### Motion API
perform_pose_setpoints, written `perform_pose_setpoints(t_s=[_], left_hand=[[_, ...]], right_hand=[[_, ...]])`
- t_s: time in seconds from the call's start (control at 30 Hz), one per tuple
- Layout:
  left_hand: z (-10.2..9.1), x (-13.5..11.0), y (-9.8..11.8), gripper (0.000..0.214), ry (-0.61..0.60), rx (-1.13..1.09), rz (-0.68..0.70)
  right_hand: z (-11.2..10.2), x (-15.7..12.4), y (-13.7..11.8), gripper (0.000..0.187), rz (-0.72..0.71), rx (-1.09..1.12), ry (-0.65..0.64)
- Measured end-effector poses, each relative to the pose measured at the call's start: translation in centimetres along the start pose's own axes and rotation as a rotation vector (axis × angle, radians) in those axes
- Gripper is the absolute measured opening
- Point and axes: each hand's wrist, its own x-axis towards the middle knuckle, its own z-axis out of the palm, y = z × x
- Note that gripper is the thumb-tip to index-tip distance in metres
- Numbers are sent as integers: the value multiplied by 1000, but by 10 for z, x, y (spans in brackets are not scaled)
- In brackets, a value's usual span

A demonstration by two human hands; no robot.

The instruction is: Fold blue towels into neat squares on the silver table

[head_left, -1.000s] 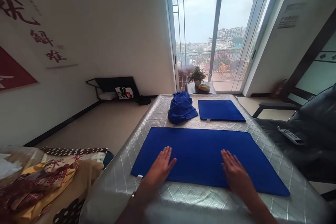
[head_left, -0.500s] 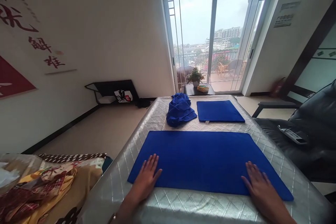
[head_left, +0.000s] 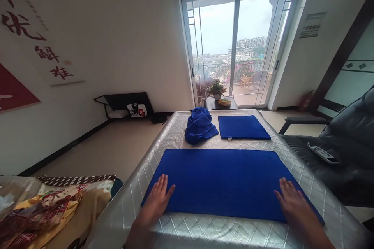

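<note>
Head view: both hands (head_left: 158,197), palms down, opened flat, gripping nothing, at opposite ends of the large blue cloth (head_left: 222,184).

Left hand (head_left: 158,197) and right hand (head_left: 294,199) well apart, palms down, fingers extended forward, thumbs angled inward

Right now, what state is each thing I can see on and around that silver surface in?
Left hand: open, palm down, at the large cloth's left side
Right hand: open, palm down, at its right side
Large blue cloth: spread flat
Small blue cloth: lying flat
Blue bundle: crumpled
Silver quilted surface: partly covered by the blue pieces
Potted plant: upright
Clothes pile: rumpled
</note>
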Motion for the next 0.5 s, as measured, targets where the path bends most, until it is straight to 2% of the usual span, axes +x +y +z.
perform_pose_setpoints(t_s=[0.03, 0.1, 0.17, 0.23, 0.27, 0.3, 0.37, 0.43, 0.5], left_hand=[[-8, 9, 27, 78, -55, -56, 54], [-21, 27, 87, 75, -125, -141, 265], [-26, 42, 143, 71, -158, -180, 466], [-20, 51, 183, 71, -151, -180, 547], [-15, 54, 194, 71, -144, -174, 558], [-10, 56, 198, 71, -133, -163, 549], [0, 56, 190, 72, -104, -136, 498], [7, 54, 160, 74, -69, -105, 418], [10, 50, 115, 75, -36, -74, 305]], right_hand=[[-6, 13, -28, 65, -48, 8, -25], [-17, 39, -91, 67, -82, 31, -93], [-23, 61, -148, 68, -170, 78, -169], [-21, 75, -188, 66, -247, 101, -245], [-18, 79, -199, 65, -268, 104, -275], [-14, 80, -204, 64, -277, 105, -298], [-4, 80, -197, 65, -267, 115, -305], [5, 75, -169, 66, -242, 122, -271], [10, 66, -125, 66, -193, 87, -220]])
